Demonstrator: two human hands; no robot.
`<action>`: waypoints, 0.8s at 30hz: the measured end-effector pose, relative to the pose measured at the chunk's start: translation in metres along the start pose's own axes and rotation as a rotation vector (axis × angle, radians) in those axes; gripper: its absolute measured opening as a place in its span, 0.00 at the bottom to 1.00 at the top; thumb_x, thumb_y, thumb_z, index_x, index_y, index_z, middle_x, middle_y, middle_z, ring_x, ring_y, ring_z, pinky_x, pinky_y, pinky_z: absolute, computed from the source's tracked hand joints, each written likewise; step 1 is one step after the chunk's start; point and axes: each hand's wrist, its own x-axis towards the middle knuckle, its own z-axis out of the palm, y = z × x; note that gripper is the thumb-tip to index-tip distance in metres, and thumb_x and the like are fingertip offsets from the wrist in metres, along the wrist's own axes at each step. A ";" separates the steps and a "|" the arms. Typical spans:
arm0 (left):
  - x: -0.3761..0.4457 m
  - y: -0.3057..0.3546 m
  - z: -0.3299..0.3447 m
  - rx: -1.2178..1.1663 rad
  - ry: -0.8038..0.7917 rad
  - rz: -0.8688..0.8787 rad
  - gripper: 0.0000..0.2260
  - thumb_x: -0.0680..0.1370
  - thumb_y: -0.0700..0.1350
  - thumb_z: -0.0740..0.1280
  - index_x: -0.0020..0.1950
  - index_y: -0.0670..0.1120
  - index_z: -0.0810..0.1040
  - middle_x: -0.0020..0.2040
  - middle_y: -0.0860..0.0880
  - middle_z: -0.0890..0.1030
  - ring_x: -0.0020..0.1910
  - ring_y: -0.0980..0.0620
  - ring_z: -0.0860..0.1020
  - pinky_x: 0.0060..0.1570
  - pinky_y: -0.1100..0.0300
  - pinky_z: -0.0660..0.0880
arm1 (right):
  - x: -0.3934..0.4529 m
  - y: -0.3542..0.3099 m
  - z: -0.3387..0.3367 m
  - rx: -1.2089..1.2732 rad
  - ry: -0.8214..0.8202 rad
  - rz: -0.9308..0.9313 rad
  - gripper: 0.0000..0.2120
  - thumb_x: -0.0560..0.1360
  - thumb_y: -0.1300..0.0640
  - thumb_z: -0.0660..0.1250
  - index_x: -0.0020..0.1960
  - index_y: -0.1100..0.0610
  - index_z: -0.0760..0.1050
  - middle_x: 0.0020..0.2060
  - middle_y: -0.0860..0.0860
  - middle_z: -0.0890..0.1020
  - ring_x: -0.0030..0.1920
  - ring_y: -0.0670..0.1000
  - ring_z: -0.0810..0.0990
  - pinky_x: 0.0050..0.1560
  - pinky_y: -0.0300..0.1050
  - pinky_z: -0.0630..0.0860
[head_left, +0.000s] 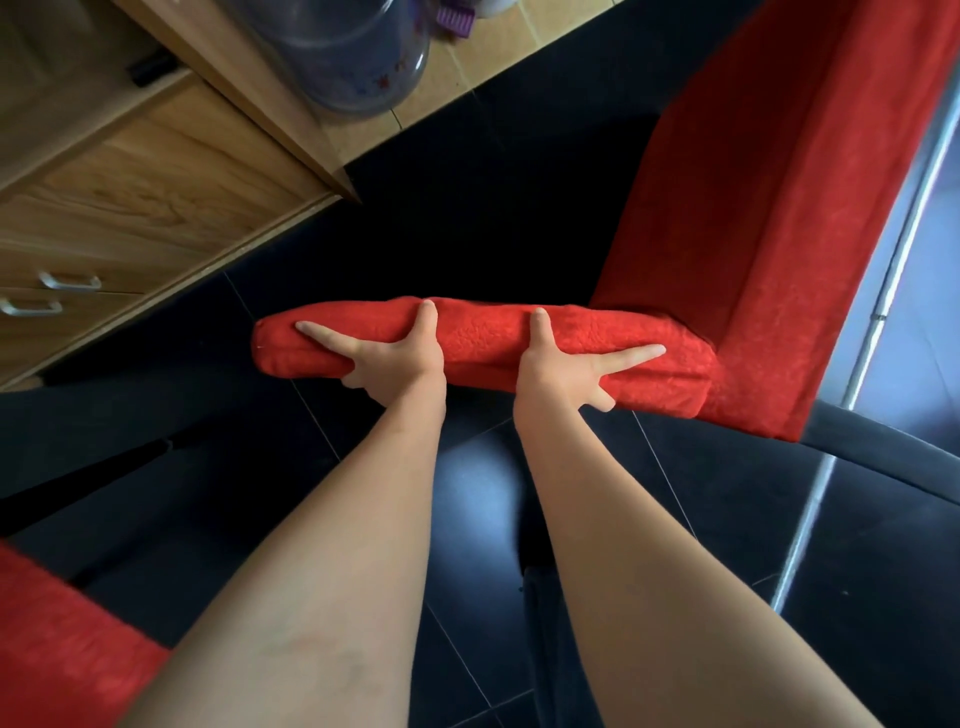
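Note:
A red textured cloth is rolled into a thick roll (483, 338) lying crosswise in the middle of the view. From the roll's right end its unrolled part (769, 218) stretches away to the upper right. My left hand (395, 358) grips the roll left of centre, with one finger stretched along it to the left and the thumb over the top. My right hand (561, 364) grips it right of centre, one finger pointing right along the roll. The lower fingers of both hands curl under the roll's near side.
Dark glossy floor tiles (483, 499) lie below. A wooden cabinet (156, 197) with metal handles (70, 280) stands at the left. A clear water jug (353, 52) sits at the top. More red cloth (57, 639) shows at bottom left, and a metal rail (883, 291) runs along the right.

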 end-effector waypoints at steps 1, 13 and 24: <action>0.000 0.002 0.000 0.003 0.005 -0.006 0.59 0.63 0.60 0.78 0.75 0.65 0.33 0.66 0.35 0.65 0.30 0.53 0.68 0.44 0.55 0.69 | 0.000 -0.001 0.001 -0.016 0.009 0.007 0.63 0.65 0.42 0.78 0.69 0.31 0.24 0.70 0.65 0.55 0.35 0.54 0.77 0.44 0.48 0.75; 0.003 0.002 0.002 0.043 0.036 -0.008 0.58 0.64 0.61 0.77 0.75 0.64 0.32 0.64 0.35 0.66 0.28 0.53 0.67 0.42 0.56 0.70 | -0.002 -0.001 0.000 -0.087 0.026 0.003 0.63 0.64 0.36 0.76 0.71 0.35 0.23 0.68 0.67 0.57 0.31 0.51 0.69 0.40 0.47 0.69; 0.000 0.003 -0.043 0.119 -0.333 0.035 0.56 0.68 0.57 0.76 0.75 0.62 0.31 0.69 0.32 0.63 0.41 0.46 0.72 0.48 0.55 0.70 | -0.012 0.000 -0.048 -0.473 -0.159 -0.253 0.51 0.74 0.42 0.69 0.77 0.44 0.31 0.51 0.60 0.77 0.40 0.59 0.84 0.48 0.55 0.82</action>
